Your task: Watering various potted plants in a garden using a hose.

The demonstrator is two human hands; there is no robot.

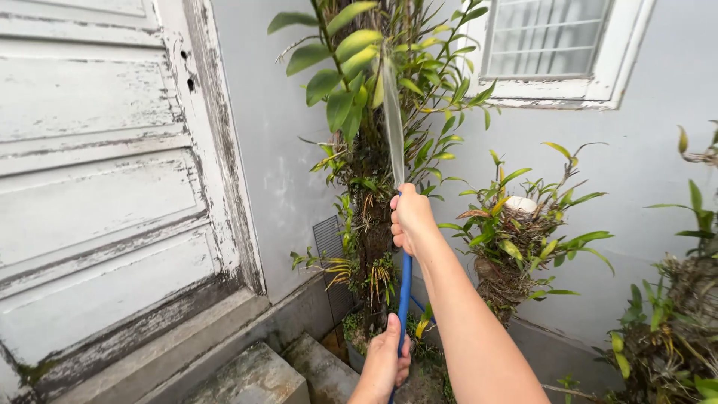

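My right hand (410,218) grips the end of a blue hose (404,292) and pinches its mouth, so a flat stream of water (393,120) sprays upward onto a tall leafy plant on a dark trunk (368,112). Lower down, my left hand (387,357) holds the same hose near the bottom of the view. The hose runs almost upright between the two hands.
A worn white wooden door (105,187) fills the left side. Mossy concrete steps (258,374) lie below it. A smaller plant on a post (516,232) stands to the right, another plant (673,329) at the far right, and a white window (553,45) sits above.
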